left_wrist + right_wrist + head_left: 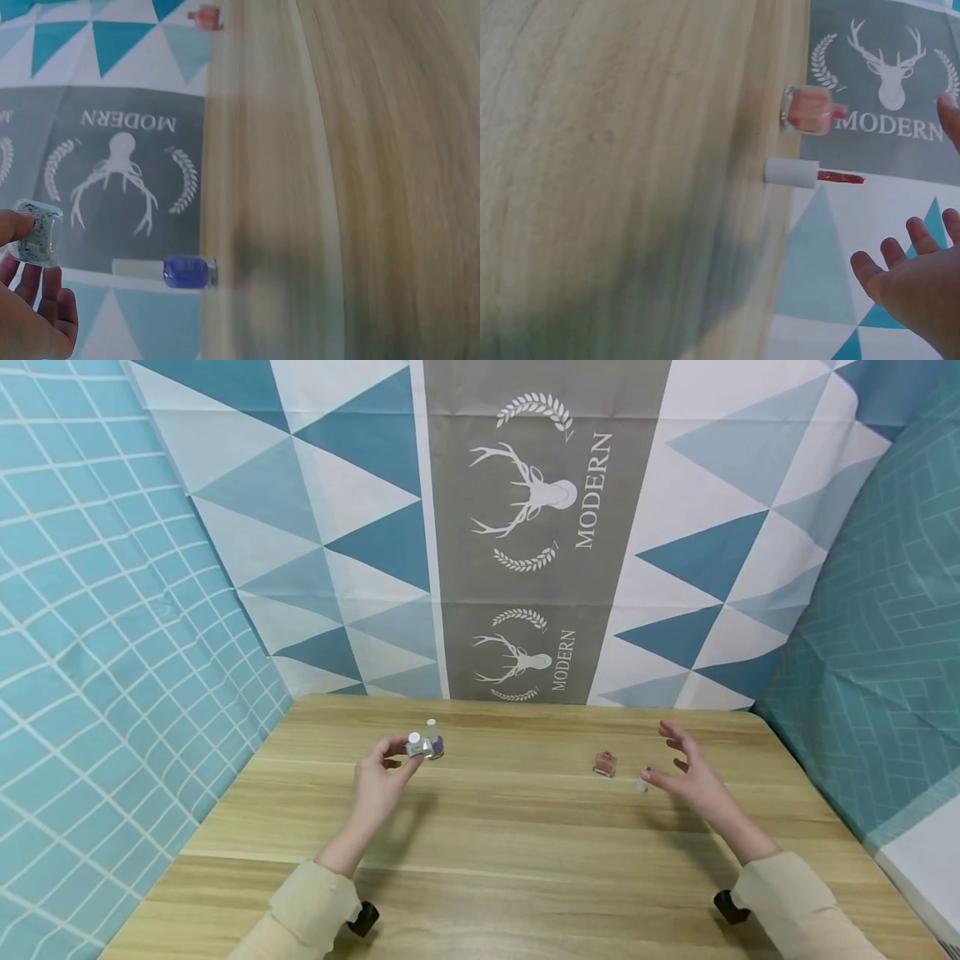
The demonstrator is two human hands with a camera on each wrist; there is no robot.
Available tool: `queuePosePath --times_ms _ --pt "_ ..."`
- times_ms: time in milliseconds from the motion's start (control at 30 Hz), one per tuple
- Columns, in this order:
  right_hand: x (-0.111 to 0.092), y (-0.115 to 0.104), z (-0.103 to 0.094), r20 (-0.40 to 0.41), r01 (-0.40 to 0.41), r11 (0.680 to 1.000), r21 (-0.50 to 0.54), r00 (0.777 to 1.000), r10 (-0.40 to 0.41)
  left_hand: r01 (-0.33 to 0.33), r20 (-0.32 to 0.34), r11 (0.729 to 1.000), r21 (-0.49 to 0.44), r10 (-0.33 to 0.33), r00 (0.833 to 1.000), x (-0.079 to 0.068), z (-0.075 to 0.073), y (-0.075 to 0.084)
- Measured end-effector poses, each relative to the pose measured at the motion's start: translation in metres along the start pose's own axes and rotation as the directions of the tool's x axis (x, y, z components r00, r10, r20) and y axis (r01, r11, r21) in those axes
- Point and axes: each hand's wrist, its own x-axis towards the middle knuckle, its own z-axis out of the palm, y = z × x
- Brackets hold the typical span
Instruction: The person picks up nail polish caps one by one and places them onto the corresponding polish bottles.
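On the tabletop [525,877], we are seeing a white cap [791,172] standing just beside our right grip [697,781], its red brush [841,178] pointing up, presumably to spare the wood; that grip's fingers are resting apart, holding nothing. Left of it, an uncapped reddish bottle [604,765] is standing. Our left grip [380,774] is pinching a glittery bottle [43,238], while a purple bottle [437,747] is standing just beyond.

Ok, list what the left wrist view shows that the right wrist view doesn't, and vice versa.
Only left wrist: the left hand pinching a glittery bottle, plus a purple bottle.

Only right wrist: the right hand and a white cap with its red brush exposed.

Both: the uncapped pink bottle, wooden table and patterned backdrop.
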Motion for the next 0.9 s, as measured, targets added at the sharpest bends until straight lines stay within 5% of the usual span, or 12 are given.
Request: queuePosePath --times_ms 400,900 --pt "0.009 0.038 0.005 0.08 -0.074 0.996 -0.051 0.994 0.078 0.088 0.006 0.995 0.047 -0.089 0.996 0.014 -0.004 -0.021" --pt "0.013 0.051 0.011 0.187 -0.124 0.983 -0.138 0.971 0.149 0.173 0.061 0.979 0.108 -0.18 0.982 0.028 -0.004 -0.05"
